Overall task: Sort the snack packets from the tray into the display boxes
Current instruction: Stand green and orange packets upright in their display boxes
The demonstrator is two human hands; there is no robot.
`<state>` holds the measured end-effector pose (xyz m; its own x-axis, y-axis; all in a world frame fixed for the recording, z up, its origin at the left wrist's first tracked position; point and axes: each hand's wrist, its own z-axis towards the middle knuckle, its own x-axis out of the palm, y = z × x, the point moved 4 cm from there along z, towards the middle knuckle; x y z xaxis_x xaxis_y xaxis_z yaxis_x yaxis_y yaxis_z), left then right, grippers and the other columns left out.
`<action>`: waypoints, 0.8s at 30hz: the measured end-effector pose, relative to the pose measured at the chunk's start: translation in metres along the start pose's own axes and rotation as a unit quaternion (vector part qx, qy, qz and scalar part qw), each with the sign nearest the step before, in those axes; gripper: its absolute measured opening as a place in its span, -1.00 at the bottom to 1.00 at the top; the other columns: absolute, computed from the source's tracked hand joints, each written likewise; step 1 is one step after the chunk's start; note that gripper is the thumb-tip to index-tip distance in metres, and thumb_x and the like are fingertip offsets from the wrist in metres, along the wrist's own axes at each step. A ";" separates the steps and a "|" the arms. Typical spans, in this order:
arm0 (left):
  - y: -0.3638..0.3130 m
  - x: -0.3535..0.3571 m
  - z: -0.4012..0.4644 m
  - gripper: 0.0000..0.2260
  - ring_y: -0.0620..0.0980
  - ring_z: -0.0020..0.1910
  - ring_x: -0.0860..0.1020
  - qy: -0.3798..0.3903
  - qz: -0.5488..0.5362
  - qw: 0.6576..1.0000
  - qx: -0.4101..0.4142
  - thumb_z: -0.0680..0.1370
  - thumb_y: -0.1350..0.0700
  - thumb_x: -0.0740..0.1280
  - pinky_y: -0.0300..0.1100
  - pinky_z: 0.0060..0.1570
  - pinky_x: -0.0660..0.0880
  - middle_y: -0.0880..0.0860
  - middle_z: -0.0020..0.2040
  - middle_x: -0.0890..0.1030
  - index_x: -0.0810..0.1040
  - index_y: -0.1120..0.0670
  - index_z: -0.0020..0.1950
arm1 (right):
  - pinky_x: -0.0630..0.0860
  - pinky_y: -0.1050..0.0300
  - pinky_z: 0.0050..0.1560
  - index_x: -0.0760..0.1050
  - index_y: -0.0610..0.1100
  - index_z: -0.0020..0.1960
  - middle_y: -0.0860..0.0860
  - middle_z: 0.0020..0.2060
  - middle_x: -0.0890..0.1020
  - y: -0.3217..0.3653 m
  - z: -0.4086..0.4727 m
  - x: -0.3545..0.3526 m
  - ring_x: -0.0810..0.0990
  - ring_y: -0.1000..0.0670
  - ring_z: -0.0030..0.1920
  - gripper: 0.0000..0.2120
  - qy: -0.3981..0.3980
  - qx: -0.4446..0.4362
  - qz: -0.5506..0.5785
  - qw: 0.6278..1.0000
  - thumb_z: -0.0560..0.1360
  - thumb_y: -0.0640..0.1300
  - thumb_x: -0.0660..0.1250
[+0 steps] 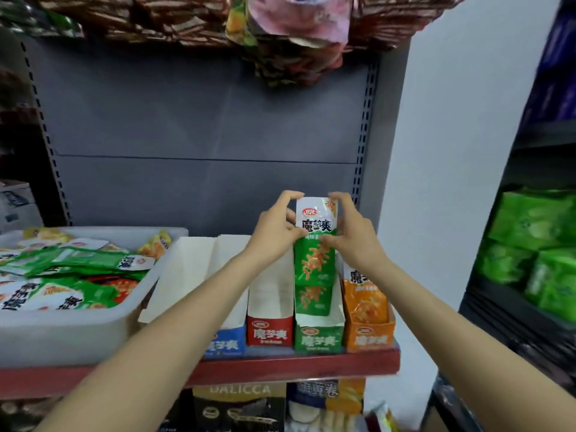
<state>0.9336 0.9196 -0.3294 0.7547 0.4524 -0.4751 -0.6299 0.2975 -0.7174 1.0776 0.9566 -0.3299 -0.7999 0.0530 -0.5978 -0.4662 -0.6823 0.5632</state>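
Green and white, the snack packet (315, 244) stands upright between both hands, above the green display box (318, 338); its lower end is already inside this box. The left hand (276, 229) pinches the packet's left edge with curled fingers, and the right hand (350, 230) grips the right edge in the same way. On the shelf (299, 364), 4 boxes stand side by side: blue, red, green, orange. The grey tray (78, 335) with more packets lies to the left.
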 end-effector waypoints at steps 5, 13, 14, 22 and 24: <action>0.013 0.010 -0.002 -0.67 -0.14 -0.27 0.53 0.007 0.065 0.998 0.000 0.43 0.30 0.42 -0.37 -0.21 0.48 -0.02 -0.18 0.56 0.48 0.02 0.11 | 0.42 0.06 -0.18 0.37 -0.10 0.15 -0.05 -0.05 0.52 -0.010 0.002 0.006 0.50 -0.07 -0.12 -0.67 -0.003 -0.018 -0.122 0.992 0.43 -0.25 0.37; 0.018 0.016 -0.008 -0.69 0.00 -0.09 0.50 0.009 0.235 0.972 -0.011 0.44 0.11 0.45 -0.08 -0.05 0.47 -0.01 0.04 0.48 0.49 0.02 0.15 | 0.36 0.09 -0.15 0.40 -0.10 0.24 -0.06 0.12 0.46 -0.010 -0.005 0.019 0.50 -0.12 0.07 -0.69 0.052 0.000 -0.255 0.965 0.51 -0.17 0.30; 0.017 0.016 -0.009 -0.69 0.01 -0.07 0.51 0.008 0.239 0.971 -0.009 0.45 0.10 0.44 -0.08 -0.06 0.46 -0.02 0.05 0.48 0.49 0.02 0.16 | 0.36 0.10 -0.14 0.39 -0.10 0.26 -0.06 0.13 0.45 -0.007 -0.005 0.019 0.48 -0.11 0.09 -0.68 0.051 -0.007 -0.263 0.963 0.51 -0.16 0.30; 0.022 -0.027 -0.026 -0.79 -0.08 -0.07 0.50 -0.041 0.192 0.981 0.005 0.53 0.13 0.30 -0.07 -0.02 0.54 -0.02 0.05 0.54 0.52 0.02 0.16 | 0.48 0.03 -0.05 0.48 -0.12 0.18 -0.04 0.11 0.44 0.030 -0.008 0.036 0.46 -0.07 0.10 -0.76 0.011 -0.055 -0.181 0.982 0.53 -0.19 0.23; 0.029 -0.050 -0.033 -0.81 -0.06 -0.04 0.54 -0.059 0.177 0.982 -0.010 0.54 0.15 0.27 -0.05 0.01 0.53 -0.02 0.04 0.57 0.54 0.03 0.14 | 0.49 -0.01 0.00 0.49 -0.13 0.15 -0.06 0.07 0.47 0.049 -0.005 0.054 0.50 -0.08 0.05 -0.77 0.031 -0.064 -0.134 0.988 0.52 -0.21 0.21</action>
<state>0.8837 0.8780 -0.3432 0.4613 0.6187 -0.6359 -0.8452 0.0883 -0.5272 1.0139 0.9224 -0.3376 -0.6270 0.2029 -0.7521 -0.6040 -0.7364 0.3048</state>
